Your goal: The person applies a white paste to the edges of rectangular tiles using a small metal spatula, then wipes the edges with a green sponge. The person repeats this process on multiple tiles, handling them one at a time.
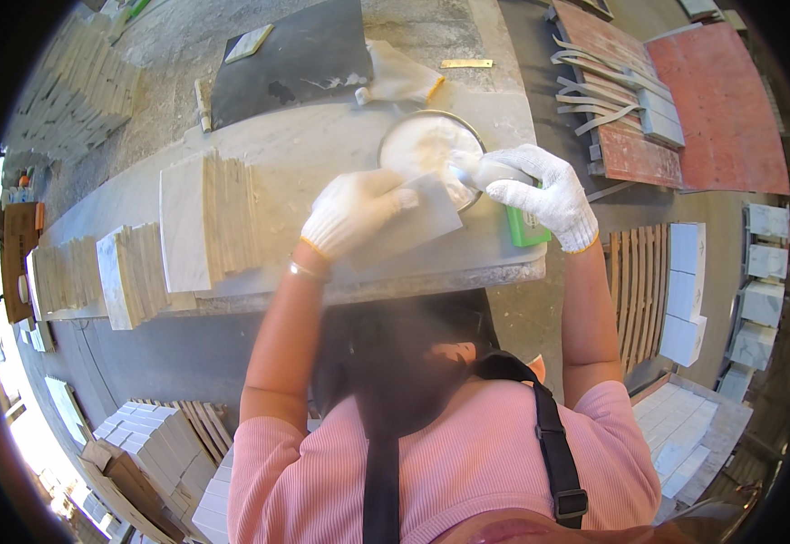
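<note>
My left hand, in a white knitted glove, grips a thin whitish tile held tilted above the stone slab. Also gloved in white, my right hand has its fingers closed round a pale tool; its bluish end reaches over a round metal bowl, and its exact kind is unclear. White powder or paste fills the bowl, which stands just beyond the tile. Beneath my right hand a green and white block-shaped thing sits at the slab's right edge.
Upright stacks of marble tiles line the slab's left side. A dark sheet, a spare glove and a yellow strip lie farther back. To the right are a red board, straps and a wooden pallet.
</note>
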Demonstrator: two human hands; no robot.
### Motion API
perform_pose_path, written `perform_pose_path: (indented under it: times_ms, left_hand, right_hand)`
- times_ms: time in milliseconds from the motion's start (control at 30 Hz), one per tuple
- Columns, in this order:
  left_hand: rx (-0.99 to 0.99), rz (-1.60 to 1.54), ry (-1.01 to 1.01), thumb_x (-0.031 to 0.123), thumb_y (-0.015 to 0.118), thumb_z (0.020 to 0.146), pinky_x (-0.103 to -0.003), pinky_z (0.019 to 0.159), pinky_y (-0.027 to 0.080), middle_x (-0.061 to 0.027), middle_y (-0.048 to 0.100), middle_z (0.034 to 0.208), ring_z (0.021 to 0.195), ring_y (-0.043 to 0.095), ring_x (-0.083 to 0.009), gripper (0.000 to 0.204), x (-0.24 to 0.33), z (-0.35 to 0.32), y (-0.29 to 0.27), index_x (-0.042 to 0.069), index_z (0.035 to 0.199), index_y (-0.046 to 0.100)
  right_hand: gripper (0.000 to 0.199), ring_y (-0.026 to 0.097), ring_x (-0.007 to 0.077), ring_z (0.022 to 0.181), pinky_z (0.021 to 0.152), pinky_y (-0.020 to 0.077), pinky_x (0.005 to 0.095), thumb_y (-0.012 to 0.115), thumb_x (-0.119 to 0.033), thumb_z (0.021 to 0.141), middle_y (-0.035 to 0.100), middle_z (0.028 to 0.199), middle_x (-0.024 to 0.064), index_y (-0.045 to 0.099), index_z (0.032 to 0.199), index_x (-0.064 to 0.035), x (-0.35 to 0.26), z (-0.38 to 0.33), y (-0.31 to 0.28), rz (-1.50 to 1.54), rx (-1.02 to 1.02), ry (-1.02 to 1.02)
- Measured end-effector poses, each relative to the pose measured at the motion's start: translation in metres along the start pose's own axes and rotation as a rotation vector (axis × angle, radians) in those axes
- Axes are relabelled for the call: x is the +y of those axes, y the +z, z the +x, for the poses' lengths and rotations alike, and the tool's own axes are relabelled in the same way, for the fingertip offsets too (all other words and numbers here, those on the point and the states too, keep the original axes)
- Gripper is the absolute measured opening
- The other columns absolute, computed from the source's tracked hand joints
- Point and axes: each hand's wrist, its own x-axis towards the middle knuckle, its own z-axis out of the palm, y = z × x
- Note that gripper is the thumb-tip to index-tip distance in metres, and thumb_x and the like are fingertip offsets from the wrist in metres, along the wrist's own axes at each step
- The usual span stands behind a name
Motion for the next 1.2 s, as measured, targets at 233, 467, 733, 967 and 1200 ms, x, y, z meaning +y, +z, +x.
perform_pose_path:
  times_ms: [233, 467, 733, 967, 1200]
  left_hand:
    - [-0.005, 0.031, 0.011, 0.047, 0.062, 0.093, -0.046, 0.085, 0.052, -0.0219, 0.073, 0.1, 0.095, 0.068, -0.0413, 0.043, 0.001, 0.001, -0.002, 0.008, 0.104, 0.076]
    - [0.012, -0.008, 0.003, 0.046, 0.062, 0.093, -0.047, 0.084, 0.052, -0.0224, 0.072, 0.099, 0.094, 0.068, -0.0416, 0.043, -0.001, -0.002, -0.001, 0.007, 0.102, 0.075]
    - [0.013, -0.008, 0.006, 0.047, 0.063, 0.094, -0.046, 0.084, 0.052, -0.0219, 0.072, 0.099, 0.094, 0.068, -0.0415, 0.043, -0.003, -0.003, -0.002, 0.007, 0.103, 0.076]
    - [0.009, -0.016, 0.012, 0.047, 0.063, 0.094, -0.046, 0.084, 0.052, -0.0217, 0.073, 0.099, 0.095, 0.068, -0.0413, 0.043, -0.004, -0.002, -0.002, 0.008, 0.104, 0.076]
    - [0.003, 0.005, 0.027, 0.048, 0.063, 0.093, -0.046, 0.085, 0.052, -0.0211, 0.073, 0.1, 0.095, 0.068, -0.041, 0.043, -0.005, -0.001, -0.001, 0.008, 0.104, 0.076]
  right_hand:
    - [0.03, 0.069, 0.0182, 0.1, 0.091, 0.0527, 0.0315, 0.082, -0.008, 0.081, 0.075, 0.107, 0.0087, 0.08, 0.111, -0.0032, -0.012, -0.004, 0.003, -0.053, 0.014, -0.07]
    - [0.03, 0.07, 0.0181, 0.096, 0.088, 0.0536, 0.0313, 0.083, -0.01, 0.079, 0.076, 0.103, 0.0079, 0.081, 0.108, -0.0043, -0.017, -0.003, 0.004, -0.128, 0.022, -0.074]
    - [0.029, 0.07, 0.0171, 0.093, 0.085, 0.054, 0.0307, 0.084, -0.012, 0.079, 0.075, 0.1, 0.0075, 0.081, 0.107, -0.0054, -0.017, 0.0, 0.006, -0.16, 0.02, -0.13]
    - [0.029, 0.069, 0.0159, 0.089, 0.082, 0.0537, 0.0303, 0.084, -0.012, 0.078, 0.075, 0.097, 0.007, 0.082, 0.107, -0.0058, -0.016, 0.0, 0.005, -0.208, 0.021, -0.104]
    - [0.03, 0.069, 0.0162, 0.088, 0.081, 0.0534, 0.0298, 0.085, -0.013, 0.078, 0.074, 0.097, 0.0072, 0.082, 0.107, -0.0055, -0.014, 0.0, 0.005, -0.206, 0.02, -0.1]
